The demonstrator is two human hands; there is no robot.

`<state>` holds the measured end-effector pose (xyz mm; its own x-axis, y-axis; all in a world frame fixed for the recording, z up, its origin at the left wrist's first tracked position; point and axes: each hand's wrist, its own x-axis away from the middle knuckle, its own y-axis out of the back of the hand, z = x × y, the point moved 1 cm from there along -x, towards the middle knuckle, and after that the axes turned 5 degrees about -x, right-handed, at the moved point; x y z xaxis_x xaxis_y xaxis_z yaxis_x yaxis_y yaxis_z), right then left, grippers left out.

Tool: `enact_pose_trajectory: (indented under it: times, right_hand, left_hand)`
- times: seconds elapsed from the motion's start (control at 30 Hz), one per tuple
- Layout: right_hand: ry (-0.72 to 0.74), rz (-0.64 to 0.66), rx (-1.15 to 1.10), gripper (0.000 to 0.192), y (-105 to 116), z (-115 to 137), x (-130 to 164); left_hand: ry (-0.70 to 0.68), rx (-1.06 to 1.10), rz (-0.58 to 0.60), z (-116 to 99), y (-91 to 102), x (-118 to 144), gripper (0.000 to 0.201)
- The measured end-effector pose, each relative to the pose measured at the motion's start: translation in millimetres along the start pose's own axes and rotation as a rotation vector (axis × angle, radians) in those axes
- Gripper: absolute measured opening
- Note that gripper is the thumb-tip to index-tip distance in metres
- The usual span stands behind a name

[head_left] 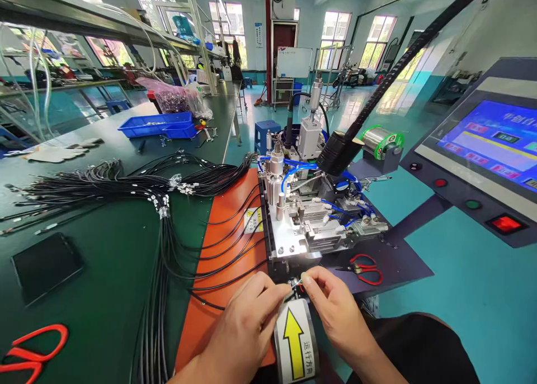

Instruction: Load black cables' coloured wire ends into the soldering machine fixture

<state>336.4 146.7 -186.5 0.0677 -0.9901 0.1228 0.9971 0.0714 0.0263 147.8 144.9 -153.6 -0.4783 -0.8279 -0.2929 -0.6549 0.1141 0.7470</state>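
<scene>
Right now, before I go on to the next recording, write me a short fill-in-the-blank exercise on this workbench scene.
1. Both the left hand and the right hand pinch thin wire ends just in front of the ____.
2. The arrow on the label between the wrists is ____.
3. The small snips right of the hands have ____ handles.
4. The bundle of cables on the mat is ____.

Missing words: machine; yellow; red; black

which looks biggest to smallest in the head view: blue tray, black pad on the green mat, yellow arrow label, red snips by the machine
1. Blue tray, though it lies far back.
2. Black pad.
3. Yellow arrow label, near the camera, which enlarges it; close to the pad, so this order is unsure.
4. Red snips, clearly smallest.
</scene>
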Motion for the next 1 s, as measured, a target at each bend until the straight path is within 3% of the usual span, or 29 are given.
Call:
enact_pose_trajectory:
  times: [0.17, 1.0]
  right_hand:
    - [0.000, -0.014, 0.027, 0.041, -1.4, -8.5, -4.4]
    - [0.029, -0.055, 0.072, 0.038, -3.2, -14.3, -2.6]
  left_hand:
    - [-0.039, -0.061, -0.027, 5.8, -6.0, 2.2, 0.028]
    - [0.036, -0.039, -0.004, 10.1, -12.2, 2.4, 0.028]
